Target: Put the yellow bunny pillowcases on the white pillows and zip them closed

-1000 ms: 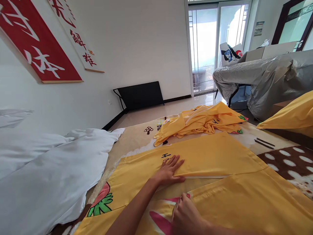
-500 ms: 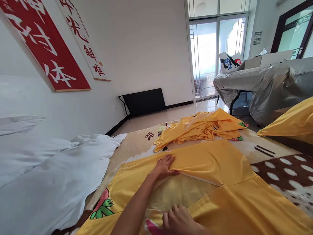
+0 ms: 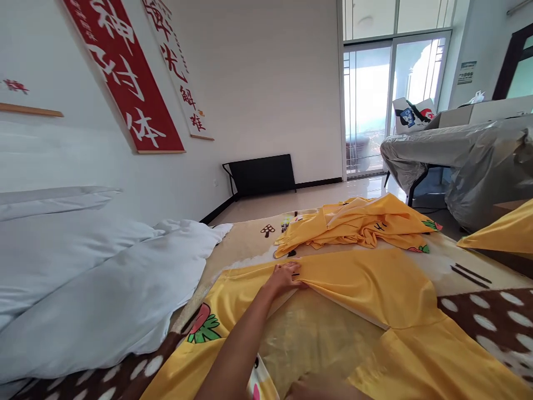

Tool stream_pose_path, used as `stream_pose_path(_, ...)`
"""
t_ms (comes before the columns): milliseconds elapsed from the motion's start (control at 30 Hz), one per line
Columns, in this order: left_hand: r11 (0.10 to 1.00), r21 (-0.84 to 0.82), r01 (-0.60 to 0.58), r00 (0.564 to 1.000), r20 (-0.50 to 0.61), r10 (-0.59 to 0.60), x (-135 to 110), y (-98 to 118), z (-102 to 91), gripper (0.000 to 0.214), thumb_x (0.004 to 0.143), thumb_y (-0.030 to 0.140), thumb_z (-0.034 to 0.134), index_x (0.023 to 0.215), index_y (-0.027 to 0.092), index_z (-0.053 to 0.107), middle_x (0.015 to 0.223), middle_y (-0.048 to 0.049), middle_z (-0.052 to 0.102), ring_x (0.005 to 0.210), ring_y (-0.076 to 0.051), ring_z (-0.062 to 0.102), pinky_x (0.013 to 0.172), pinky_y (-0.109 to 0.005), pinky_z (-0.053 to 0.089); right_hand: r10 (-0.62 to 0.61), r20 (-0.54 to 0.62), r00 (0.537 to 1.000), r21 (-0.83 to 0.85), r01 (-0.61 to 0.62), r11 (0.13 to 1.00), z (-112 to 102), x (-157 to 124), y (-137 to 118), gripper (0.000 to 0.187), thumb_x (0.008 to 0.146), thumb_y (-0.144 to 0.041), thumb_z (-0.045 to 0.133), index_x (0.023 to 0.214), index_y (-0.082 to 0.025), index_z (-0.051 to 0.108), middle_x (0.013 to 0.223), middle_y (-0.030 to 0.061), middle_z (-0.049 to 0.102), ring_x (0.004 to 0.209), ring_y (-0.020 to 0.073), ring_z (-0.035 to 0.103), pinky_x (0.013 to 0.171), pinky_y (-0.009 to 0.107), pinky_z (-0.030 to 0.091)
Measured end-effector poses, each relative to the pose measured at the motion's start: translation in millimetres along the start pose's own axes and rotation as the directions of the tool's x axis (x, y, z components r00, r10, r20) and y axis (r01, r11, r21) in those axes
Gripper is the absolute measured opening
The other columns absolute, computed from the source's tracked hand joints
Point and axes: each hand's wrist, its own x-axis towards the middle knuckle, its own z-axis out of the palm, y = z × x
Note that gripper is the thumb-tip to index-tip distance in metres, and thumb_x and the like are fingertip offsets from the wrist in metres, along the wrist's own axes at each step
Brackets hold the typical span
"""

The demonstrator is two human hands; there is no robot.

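A yellow fabric cover (image 3: pixel 366 278) with printed radishes lies spread over the bed, with a wide opening that shows a paler yellow layer (image 3: pixel 320 333). At the far edge of this opening is my left hand (image 3: pixel 283 278), its fingers curled over a gathered fold of the cover. My right hand (image 3: pixel 320 387) is closed at the bottom of the view, by the near edge of the opening. It is partly cut off by the frame, and its fingertips are hidden. A white strip with a pink print (image 3: pixel 262 383) shows between my arms.
A crumpled yellow cloth (image 3: pixel 353 222) lies beyond the cover. White bedding (image 3: pixel 104 289) is heaped at the left. Brown dotted blanket (image 3: pixel 487 316) shows at the right. A plastic-covered table (image 3: pixel 462 139) with boxes stands behind, and a black folded frame (image 3: pixel 264 175) leans against the wall.
My left hand has gone from lying fairly flat to gripping the cover's edge. My right hand has moved down toward me, and the opening is wider. The view has turned left.
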Motion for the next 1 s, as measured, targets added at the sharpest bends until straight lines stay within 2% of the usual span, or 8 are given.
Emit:
stream_pose_path(100,0.985,0.045,0.169,0.985,-0.042,-0.167,-21,-35,-17.2,0.06,0.08,0.065,0.042,0.128,0.032,0.053,0.138,-0.0041,0.051,0.129,-0.026,0.042,0.104,-0.038,0.035,0.254,-0.067,0.965,0.031,-0.252,0.967,-18,-5,-6,0.024,0.084,-0.033,0.058,0.097,-0.016,0.069,0.088,0.01,0.073,0.074,0.025,0.07,0.055,0.026,0.046)
stream_pose_path(200,0.898,0.118,0.423,0.897,-0.196,-0.397,-63,-83,-43.5,0.056,0.086,0.054,0.035,0.13,0.024,0.05,0.143,-0.0101,0.043,0.134,-0.03,0.033,0.106,-0.047,0.029,0.452,-0.12,0.884,0.15,-0.434,0.889,-21,-7,-3,0.031,0.083,-0.038,0.056,0.093,-0.014,0.071,0.088,0.0142,0.072,0.08,0.0297,0.069,0.065,0.032,0.047)
stream_pose_path(333,0.66,0.15,0.736,0.648,-0.437,-0.624,-137,-146,-66.1,0.076,0.077,0.039,0.053,0.14,0.003,0.029,0.151,-0.0278,0.012,0.14,-0.042,0.006,0.104,-0.066,0.013,0.533,-0.135,0.835,0.247,-0.493,0.834,-6,-7,8,0.028,0.08,-0.028,0.048,0.085,-0.013,0.072,0.085,0.0163,0.071,0.079,0.0293,0.068,0.065,0.032,0.044)
stream_pose_path(500,0.379,0.088,0.921,0.361,-0.557,-0.748,-204,-189,-52.9,0.083,0.077,0.048,0.055,0.145,0.014,0.022,0.152,-0.0246,0.009,0.137,-0.047,0.008,0.097,-0.069,0.02,0.548,-0.16,0.821,0.312,-0.485,0.817,12,-4,14,0.027,0.078,-0.028,0.048,0.083,-0.015,0.07,0.086,0.0133,0.07,0.082,0.0262,0.065,0.066,0.029,0.038)
stream_pose_path(567,0.372,0.018,0.928,0.322,-0.537,-0.78,-217,-191,-49.1,0.067,0.086,0.041,0.043,0.144,0.013,0.025,0.145,-0.0295,0.025,0.132,-0.047,0.024,0.091,-0.066,0.03,0.553,-0.173,0.815,0.327,-0.482,0.813,14,-4,13,0.027,0.078,-0.029,0.047,0.082,-0.015,0.07,0.086,0.0125,0.07,0.082,0.0247,0.065,0.066,0.028,0.036)
stream_pose_path(667,0.436,-0.016,0.9,0.369,-0.505,-0.78,-222,-188,-66.0,0.044,0.088,0.021,0.029,0.121,0.006,0.054,0.111,-0.0271,0.06,0.108,-0.039,0.055,0.084,-0.052,0.041,0.575,-0.173,0.8,0.354,-0.494,0.794,13,-5,11,0.026,0.078,-0.028,0.047,0.079,-0.015,0.07,0.085,0.0123,0.07,0.082,0.0238,0.064,0.064,0.028,0.034)
stream_pose_path(800,0.401,-0.147,0.904,0.264,-0.546,-0.795,-210,-186,-142.4,0.028,0.08,0.018,0.038,0.086,0.009,0.064,0.079,-0.0152,0.067,0.08,-0.03,0.063,0.068,-0.04,0.047,0.584,-0.14,0.8,0.327,-0.519,0.79,10,-1,12,0.026,0.076,-0.028,0.05,0.084,-0.016,0.071,0.09,0.0126,0.071,0.087,0.0261,0.064,0.064,0.028,0.034)
stream_pose_path(1000,0.502,-0.432,0.75,-0.089,-0.817,-0.57,-187,-166,-311.7,0.028,0.072,0.02,0.037,0.083,0.001,0.055,0.075,-0.0037,0.057,0.087,-0.026,0.056,0.07,-0.036,0.044,0.561,-0.097,0.822,0.261,-0.523,0.811,8,7,19,0.026,0.076,-0.024,0.05,0.085,-0.019,0.073,0.086,0.0098,0.073,0.077,0.0242,0.067,0.056,0.026,0.031)
